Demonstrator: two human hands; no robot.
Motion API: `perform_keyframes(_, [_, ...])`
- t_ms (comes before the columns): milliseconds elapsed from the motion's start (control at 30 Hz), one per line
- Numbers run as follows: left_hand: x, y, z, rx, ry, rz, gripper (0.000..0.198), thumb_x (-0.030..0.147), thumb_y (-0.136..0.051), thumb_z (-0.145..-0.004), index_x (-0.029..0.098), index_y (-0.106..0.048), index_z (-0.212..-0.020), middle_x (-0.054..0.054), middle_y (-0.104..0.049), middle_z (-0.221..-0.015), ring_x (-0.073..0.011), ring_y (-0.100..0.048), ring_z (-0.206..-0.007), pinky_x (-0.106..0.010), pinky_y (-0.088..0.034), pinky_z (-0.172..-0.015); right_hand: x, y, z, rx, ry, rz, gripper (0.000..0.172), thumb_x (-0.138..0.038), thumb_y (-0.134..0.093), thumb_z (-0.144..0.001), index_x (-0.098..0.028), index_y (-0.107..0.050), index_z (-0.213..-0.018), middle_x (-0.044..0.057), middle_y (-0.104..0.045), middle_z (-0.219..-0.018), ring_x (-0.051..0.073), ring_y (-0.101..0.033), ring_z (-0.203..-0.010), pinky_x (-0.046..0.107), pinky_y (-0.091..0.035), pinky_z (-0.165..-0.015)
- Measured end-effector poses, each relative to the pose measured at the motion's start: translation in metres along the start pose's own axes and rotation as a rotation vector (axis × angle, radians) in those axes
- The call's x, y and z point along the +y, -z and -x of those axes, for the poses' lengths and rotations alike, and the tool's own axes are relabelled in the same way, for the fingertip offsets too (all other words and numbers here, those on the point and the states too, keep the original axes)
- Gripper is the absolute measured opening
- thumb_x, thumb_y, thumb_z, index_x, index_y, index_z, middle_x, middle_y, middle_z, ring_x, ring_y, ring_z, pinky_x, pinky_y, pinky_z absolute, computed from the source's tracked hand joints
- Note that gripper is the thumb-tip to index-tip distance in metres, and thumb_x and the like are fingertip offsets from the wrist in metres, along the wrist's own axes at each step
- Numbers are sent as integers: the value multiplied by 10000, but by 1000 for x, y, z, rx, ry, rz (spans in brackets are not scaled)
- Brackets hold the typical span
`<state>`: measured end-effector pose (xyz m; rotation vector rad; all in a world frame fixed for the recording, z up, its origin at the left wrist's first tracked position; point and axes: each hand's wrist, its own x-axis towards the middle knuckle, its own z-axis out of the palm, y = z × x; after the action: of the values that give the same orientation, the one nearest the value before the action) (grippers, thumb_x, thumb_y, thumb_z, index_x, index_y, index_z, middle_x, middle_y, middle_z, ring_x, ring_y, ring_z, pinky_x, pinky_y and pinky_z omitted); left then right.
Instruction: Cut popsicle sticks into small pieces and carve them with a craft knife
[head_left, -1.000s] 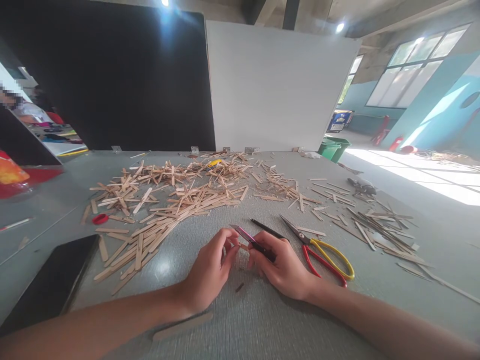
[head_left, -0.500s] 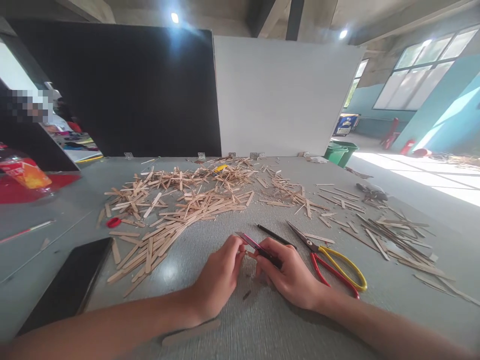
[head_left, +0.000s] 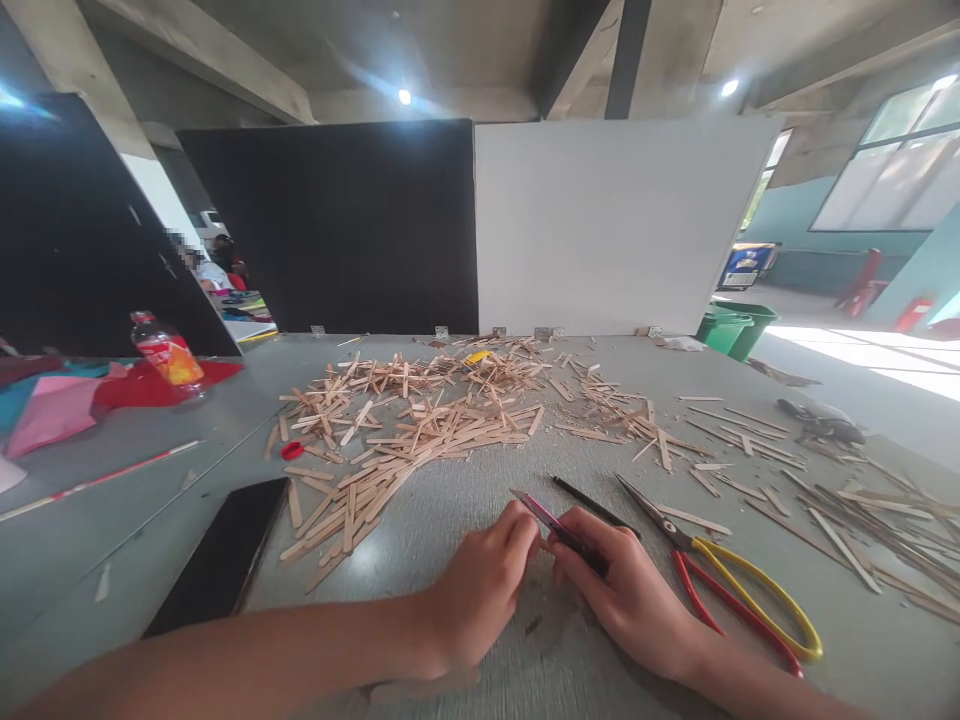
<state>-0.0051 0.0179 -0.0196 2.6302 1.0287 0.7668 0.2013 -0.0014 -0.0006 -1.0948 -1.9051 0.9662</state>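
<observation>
Head camera: we see our two hands drawn close together over the worktop (head_left: 465, 490); our right hand (head_left: 611, 575) is closed round the dark handle of a knife (head_left: 560, 529), and our left hand (head_left: 495, 570) has its fingers curled in, seemingly pinching a sliver of wood (head_left: 545, 546), though most of that grip is hidden from us. The relation that matters is between blade and sliver; the knife's long axis slants from our right palm away and to the left, so that its tip points past the left knuckles, while the sliver lies just on our side of the blade, in the narrow gap between the hands; we cannot tell whether the blade touches the wood or the left fingers. The handle belongs to the right hand; the tip is nearer the left.

Just beyond the right hand lies a black pen-like stick (head_left: 592, 502), slanted much as the knife is; to its right rest pliers (head_left: 679, 535), tips pointing away from us, red and yellow grips near the right forearm. Farther off spreads a loose heap of wooden sticks (head_left: 427, 440); to the left of the left hand lies a phone (head_left: 225, 560).
</observation>
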Motion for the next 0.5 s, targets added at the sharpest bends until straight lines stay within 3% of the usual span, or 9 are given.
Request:
perform_keyframes(300, [1, 4, 0, -59, -13, -22, 527, -110, -444, -702, 263, -404, -1073, -29, -578, -1028, -228, -632, -788, -308, -445, -597, 1, 0, 0, -8, 3, 16, 279, -372, -477, -1079, -230, -537, -847, -14, -598, -694, 173, -490, -613, 317, -353, -588])
perform_keyframes(500, [2, 6, -2, -62, -5, -14, 530, -119, -437, -635, 265, -387, -996, -9, -543, -950, -215, -572, -710, -307, -351, -557, 1, -1, -1, -9, -13, 1, 291, -390, -482, -1081, -231, -529, -842, -16, -593, -682, 164, -499, -583, 306, -366, -562])
